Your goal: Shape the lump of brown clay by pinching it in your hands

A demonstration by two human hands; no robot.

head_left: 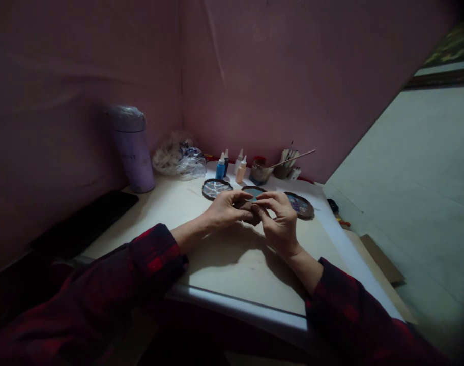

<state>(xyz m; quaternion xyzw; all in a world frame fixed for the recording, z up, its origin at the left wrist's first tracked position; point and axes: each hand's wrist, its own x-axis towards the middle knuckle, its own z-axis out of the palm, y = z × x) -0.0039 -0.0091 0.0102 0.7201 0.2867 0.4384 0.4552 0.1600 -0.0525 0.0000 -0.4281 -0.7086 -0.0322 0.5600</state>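
A lump of brown clay (249, 217) is held between my two hands, a little above the pale tabletop. My left hand (226, 209) is closed around its left side, thumb toward me. My right hand (280, 218) pinches the right side with thumb and fingers. Part of the clay is hidden by my fingers. Just beyond my hands lie three flat rounded pieces with dark raised rims: one with white lines on blue (215, 188), a plain blue one (255, 191) partly covered by my fingers, and one with purple and blue patches (299, 204).
Behind these stand several small squeeze bottles, among them a blue bottle (220, 168) and an orange bottle (241, 171). A jar (259, 173) holds a long thin stick. A purple tumbler (133, 152), a crumpled plastic bag (180, 160) and a black flat object (87, 221) are at left.
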